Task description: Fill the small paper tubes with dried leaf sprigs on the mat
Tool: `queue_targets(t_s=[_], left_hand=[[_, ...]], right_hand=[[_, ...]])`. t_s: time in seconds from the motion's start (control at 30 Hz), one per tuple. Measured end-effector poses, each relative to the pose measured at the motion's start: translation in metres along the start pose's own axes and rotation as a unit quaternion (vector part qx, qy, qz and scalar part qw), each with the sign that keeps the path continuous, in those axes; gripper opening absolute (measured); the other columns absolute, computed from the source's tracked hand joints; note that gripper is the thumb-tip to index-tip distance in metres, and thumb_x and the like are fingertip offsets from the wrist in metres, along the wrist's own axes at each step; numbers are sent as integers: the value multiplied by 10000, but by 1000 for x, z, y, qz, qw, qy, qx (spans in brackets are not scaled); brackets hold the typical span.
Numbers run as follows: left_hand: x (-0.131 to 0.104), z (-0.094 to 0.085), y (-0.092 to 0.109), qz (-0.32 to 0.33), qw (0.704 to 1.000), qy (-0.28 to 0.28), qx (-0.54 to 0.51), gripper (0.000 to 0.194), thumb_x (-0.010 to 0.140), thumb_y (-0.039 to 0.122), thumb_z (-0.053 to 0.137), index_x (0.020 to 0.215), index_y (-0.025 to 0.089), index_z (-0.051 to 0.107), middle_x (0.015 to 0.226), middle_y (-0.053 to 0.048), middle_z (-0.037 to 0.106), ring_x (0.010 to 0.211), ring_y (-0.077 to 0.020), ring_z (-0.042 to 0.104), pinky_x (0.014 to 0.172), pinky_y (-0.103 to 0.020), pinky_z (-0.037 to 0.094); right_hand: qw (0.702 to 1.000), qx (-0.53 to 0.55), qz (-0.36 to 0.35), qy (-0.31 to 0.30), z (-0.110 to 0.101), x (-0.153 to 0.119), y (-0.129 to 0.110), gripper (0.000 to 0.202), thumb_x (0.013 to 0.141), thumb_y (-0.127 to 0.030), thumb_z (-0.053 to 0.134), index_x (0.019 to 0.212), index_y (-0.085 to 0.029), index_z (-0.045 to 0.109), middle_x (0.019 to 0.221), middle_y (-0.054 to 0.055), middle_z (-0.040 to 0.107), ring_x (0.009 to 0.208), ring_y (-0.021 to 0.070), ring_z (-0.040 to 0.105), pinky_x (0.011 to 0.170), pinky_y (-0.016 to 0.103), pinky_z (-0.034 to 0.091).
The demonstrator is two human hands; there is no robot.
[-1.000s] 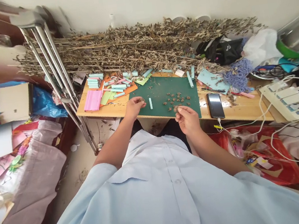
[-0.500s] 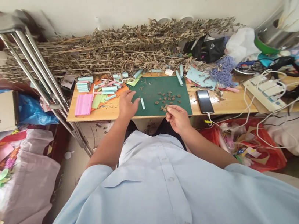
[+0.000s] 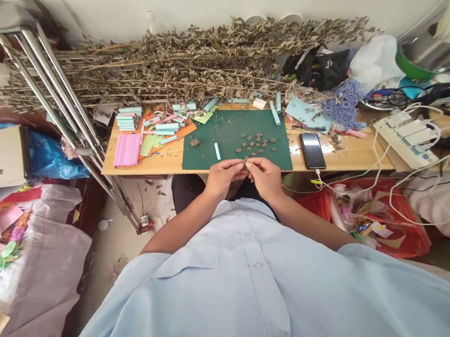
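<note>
At the near edge of the green cutting mat point(image 3: 225, 126), my left hand point(image 3: 223, 179) and my right hand point(image 3: 267, 178) meet fingertip to fingertip. Both pinch a small brown clump of dried leaves point(image 3: 245, 162), mostly covered by the fingers. Beyond my right hand, several similar little clumps point(image 3: 258, 143) lie scattered over the mat. A larger dried clump point(image 3: 195, 142) rests near the mat's left side. Between them a short light-blue paper tube point(image 3: 217, 151) lies flat, just beyond my left hand.
Long dried plant stalks point(image 3: 161, 68) are piled along the wall. Paper rolls point(image 3: 167, 127) and a pink paper stack point(image 3: 127, 149) lie left of the mat. On the right are a phone point(image 3: 312, 150) and a power strip point(image 3: 405, 138). Metal crutches point(image 3: 57, 91) lean at the left.
My left hand has left the mat's left side and come over to my right hand, closing on the dried clump with it. The larger clump at the mat's left is now uncovered.
</note>
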State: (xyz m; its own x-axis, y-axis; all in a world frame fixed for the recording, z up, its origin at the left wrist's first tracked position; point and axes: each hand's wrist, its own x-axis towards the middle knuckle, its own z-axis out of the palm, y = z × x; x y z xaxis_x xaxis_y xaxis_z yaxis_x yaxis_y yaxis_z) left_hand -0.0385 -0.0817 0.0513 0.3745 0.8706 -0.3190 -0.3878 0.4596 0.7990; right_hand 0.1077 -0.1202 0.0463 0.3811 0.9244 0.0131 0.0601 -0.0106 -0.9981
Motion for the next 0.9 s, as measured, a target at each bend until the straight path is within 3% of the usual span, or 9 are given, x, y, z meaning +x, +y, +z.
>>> queue_targets(t_s=[0.1,0.23,0.4,0.6,0.9], left_hand=[[-1,1,-2,-12,999,4,-40,428,703,344,953,1007,104,771,904,-98,797,823,-192,778,824,-324,641],[-2,1,-2,-15,999,7,-50,399,693,317,962,964,107,758,876,-82,787,798,-169,770,829,-312,637],[-1,-1,0,10,1000,9,0,376,687,344,950,919,112,767,822,-63,775,744,-150,743,781,-292,623],[-9,1,9,41,993,41,105,165,740,233,865,849,139,785,780,-29,763,679,-132,707,743,-276,607],[-13,4,11,34,991,32,124,71,766,178,811,821,148,778,767,-43,771,698,-160,726,760,-309,623]], right_hand=[[999,-23,-31,-3,0,-2,-2,239,842,-474,761,928,-252,778,900,28,762,635,155,618,596,310,547],[998,-30,-58,-11,0,-4,-5,245,851,-489,757,920,-255,774,1098,56,765,707,163,655,612,314,571],[999,-21,-25,-31,-4,-4,-7,252,846,-467,780,992,-261,787,838,14,752,605,155,633,580,313,576],[991,-54,-55,-113,-14,0,-13,192,860,-424,770,971,-281,835,1090,48,772,792,193,731,751,382,653],[978,-127,-84,-145,-20,7,-17,126,862,-343,729,891,-277,832,935,32,791,860,222,739,826,393,629]])
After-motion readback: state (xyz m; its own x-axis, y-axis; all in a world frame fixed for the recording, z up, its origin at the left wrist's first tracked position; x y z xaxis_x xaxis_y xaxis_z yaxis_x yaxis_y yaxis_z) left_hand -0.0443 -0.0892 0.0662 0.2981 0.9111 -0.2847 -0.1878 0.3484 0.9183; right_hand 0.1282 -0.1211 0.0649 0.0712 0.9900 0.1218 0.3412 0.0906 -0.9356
